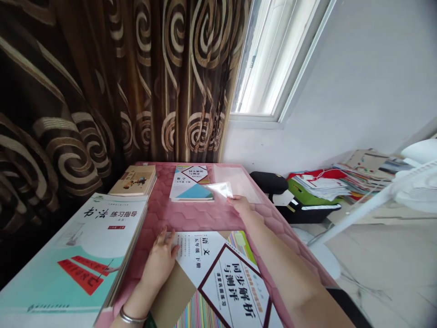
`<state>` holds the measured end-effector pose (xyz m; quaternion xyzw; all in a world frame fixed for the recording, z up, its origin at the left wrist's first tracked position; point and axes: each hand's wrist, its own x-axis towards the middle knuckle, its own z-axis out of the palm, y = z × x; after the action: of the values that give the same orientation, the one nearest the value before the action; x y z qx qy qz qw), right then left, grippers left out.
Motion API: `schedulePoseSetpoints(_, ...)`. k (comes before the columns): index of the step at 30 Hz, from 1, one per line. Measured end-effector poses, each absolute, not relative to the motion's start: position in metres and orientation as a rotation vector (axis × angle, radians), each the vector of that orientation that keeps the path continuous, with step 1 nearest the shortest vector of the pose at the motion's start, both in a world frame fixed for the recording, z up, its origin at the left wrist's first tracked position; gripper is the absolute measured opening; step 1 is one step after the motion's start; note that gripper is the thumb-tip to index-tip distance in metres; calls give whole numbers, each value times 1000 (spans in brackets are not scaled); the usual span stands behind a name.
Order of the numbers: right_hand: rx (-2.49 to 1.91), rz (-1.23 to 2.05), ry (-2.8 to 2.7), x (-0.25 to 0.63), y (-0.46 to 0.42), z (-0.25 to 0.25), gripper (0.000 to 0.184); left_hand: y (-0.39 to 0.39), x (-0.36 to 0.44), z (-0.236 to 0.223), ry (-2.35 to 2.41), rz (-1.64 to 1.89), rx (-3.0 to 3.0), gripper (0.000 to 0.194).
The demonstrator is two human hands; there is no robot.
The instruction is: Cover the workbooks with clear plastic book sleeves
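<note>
Clear plastic sheet [222,187], near the centre of the frame on the pink surface [184,217], looks light, slippery and easily creased, best held by its edge, where the right hand [241,206] pinches with closed fingers, while the left hand [159,259] rests open at the book [235,282].

L hand [160,259] palm down, fingers [164,234] slightly spread | R arm [280,259] extended fwd | R hand [241,205] fingers pinched

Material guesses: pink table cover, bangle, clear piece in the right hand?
Pink table cover: soft plastic or coated fabric, perhaps; low sheen, hexagon pattern.
Bangle: likely polished metal; silvery, bright highlights.
Clear piece in the right hand: probably thin plastic film; see-through with a glossy white glare. Exact type can't be told.
</note>
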<state>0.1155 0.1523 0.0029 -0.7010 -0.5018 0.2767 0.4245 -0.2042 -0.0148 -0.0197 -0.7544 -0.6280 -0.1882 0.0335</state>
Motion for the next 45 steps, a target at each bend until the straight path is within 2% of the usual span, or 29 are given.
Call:
schedulePoseSetpoints(6, -1832, 582, -1256, 122, 138, 16, 22, -18, -204, -18, -1949, -620, -2281, 41)
schedulePoseSetpoints(11, -1704, 557, -1404, 131, 64, 14, 14, -20, -204, -12, -2044, -647, -2212, 40)
schedulePoseSetpoints(16, -1532, 604, -1651, 133, 9, -4, 20, -20, -207, -5, -2115, -768, -2232, 40)
schedulePoseSetpoints(24, -1541, 625, -1642, 134, 16, -16, 22, -20, -213, 0, -2183, -902, -2254, 35)
schedulePoseSetpoints(45, -1608, 654, -1520, 135, 13, -26, 25, -22, -209, 15, -2266, -817, -2256, 36)
